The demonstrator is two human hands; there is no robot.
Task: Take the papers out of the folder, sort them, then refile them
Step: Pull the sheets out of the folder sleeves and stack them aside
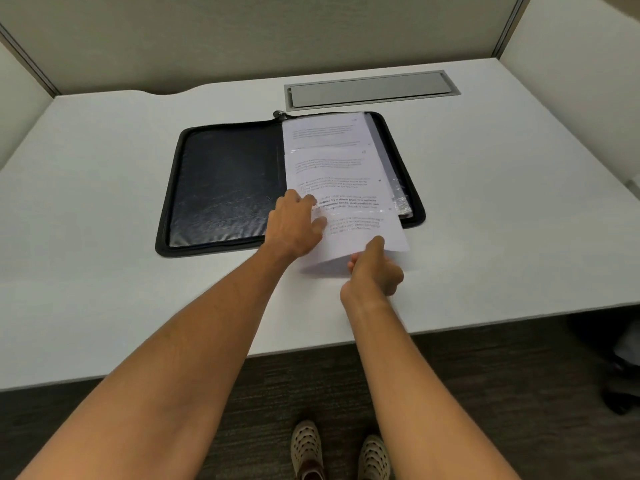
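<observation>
Papers (337, 188): printed sheets lying on the right half of the open black zip folder (225, 188), near edge overhanging the folder's front border onto the white worktop (104, 254). Right hand (375, 268): fingers curled, thumb on top, pinching the near edge of the papers; forearm extended forward. Left hand (298, 223): palm down, fingers spread and fairly straight, pressing on the left side of the papers near the folder's spine. Grey recessed hatch (372, 88) in the worktop behind the folder
</observation>
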